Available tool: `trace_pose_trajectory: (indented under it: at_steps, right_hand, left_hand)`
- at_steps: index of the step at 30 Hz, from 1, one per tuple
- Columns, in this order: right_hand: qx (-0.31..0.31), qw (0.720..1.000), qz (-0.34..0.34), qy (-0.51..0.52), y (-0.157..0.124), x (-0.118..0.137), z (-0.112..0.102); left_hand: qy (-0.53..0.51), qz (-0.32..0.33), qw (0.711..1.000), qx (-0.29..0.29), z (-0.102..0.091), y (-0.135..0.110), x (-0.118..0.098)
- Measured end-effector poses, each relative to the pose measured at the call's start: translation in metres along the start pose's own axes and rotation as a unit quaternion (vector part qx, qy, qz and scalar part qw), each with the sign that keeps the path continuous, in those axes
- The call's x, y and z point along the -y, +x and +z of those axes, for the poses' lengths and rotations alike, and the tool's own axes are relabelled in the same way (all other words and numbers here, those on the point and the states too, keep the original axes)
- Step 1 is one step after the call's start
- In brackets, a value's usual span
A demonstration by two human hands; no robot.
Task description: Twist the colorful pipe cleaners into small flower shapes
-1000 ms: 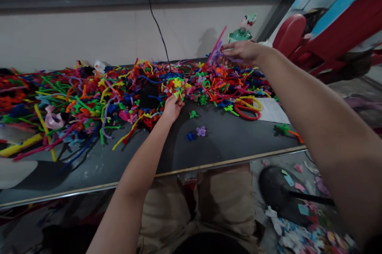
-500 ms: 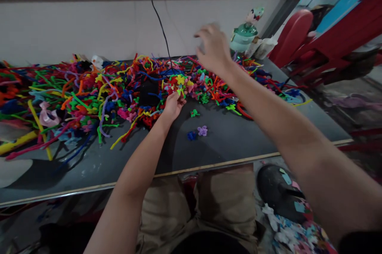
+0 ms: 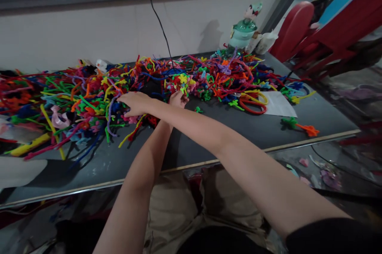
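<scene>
A long heap of pipe cleaners (image 3: 89, 91) in many colours covers the back of a dark table (image 3: 209, 134). My left hand (image 3: 178, 98) is closed at the heap's front edge on a small cluster of pipe-cleaner flowers (image 3: 182, 83). My right hand (image 3: 135, 103) reaches across over my left forearm and lies on the heap to the left, fingers stretched out flat among purple and green stems. What lies under its palm is hidden.
A white sheet of paper (image 3: 277, 105) and a red pipe-cleaner loop (image 3: 252, 107) lie at the right. A green and orange piece (image 3: 300, 126) sits near the table's front edge. A green figurine jar (image 3: 243, 31) stands at the back. A black cable (image 3: 158, 19) hangs down the wall. Red chairs (image 3: 295, 27) stand at right.
My right hand swung from the far right of the heap, through the air, across to the left part of the heap. My left hand stayed on the flower cluster.
</scene>
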State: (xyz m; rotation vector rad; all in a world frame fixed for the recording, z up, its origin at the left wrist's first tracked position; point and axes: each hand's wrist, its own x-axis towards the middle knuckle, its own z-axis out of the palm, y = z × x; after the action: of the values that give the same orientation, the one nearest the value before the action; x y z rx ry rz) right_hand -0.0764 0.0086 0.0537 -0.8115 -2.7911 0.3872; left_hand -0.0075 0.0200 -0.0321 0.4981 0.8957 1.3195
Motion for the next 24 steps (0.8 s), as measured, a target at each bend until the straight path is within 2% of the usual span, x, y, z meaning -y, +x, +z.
trace_pose_trajectory:
  at_steps: [5,11,16,21,24]
  right_hand:
    - [0.001,0.999,0.045,-0.026,0.014,0.01,0.005]
    - [-0.016,0.997,0.042,-0.063,0.014,0.015,-0.013]
    - [0.035,0.998,0.001,-0.056,0.006,0.022,-0.01]
    - [-0.01,0.994,-0.032,-0.102,0.004,0.027,-0.012]
    - [-0.047,0.992,-0.01,-0.117,0.006,0.024,-0.023]
  left_hand:
    - [-0.002,-0.009,1.0,0.01,0.006,-0.007,-0.003]
    - [-0.014,-0.017,1.0,-0.012,0.016,-0.016,-0.009]
    - [-0.013,-0.007,1.0,-0.01,0.019,-0.023,-0.013]
    - [-0.007,-0.013,1.0,0.0,0.018,-0.021,-0.015]
    - [-0.005,-0.011,1.0,-0.003,0.015,-0.016,-0.014]
